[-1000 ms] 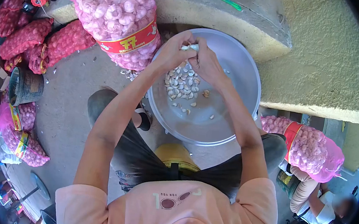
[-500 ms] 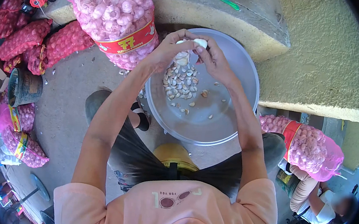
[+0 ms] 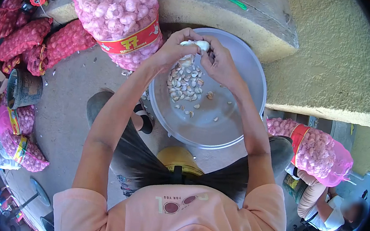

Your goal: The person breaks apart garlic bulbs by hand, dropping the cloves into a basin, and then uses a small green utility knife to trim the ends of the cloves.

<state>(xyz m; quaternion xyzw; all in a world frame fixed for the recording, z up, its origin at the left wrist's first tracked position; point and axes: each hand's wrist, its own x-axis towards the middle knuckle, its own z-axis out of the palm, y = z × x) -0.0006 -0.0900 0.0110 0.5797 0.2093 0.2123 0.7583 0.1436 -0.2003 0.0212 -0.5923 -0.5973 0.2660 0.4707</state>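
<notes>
My left hand (image 3: 176,49) is closed around white garlic (image 3: 202,45) above the far side of a wide grey basin (image 3: 218,141). Against the same garlic, my right hand (image 3: 219,63) has its thumb and fingers pressed. Whether it is one bulb or two pieces is partly hidden by my fingers. Below my left hand, larger white garlic pieces (image 3: 186,62) lie in the basin. Loose garlic cloves (image 3: 184,83) are heaped at the basin's left, with a few scattered toward the middle.
A tall mesh sack of garlic (image 3: 119,15) stands left of the basin. Behind it runs a concrete ledge (image 3: 257,15) with a green cutter (image 3: 232,1). More red sacks (image 3: 69,42) and a dark bucket (image 3: 25,89) are at left. A person (image 3: 327,209) sits at right near another garlic sack (image 3: 315,148).
My right fingers have shifted slightly on the garlic, and the thumb has moved down. Both hands stay above the basin; the whole view has drifted slightly.
</notes>
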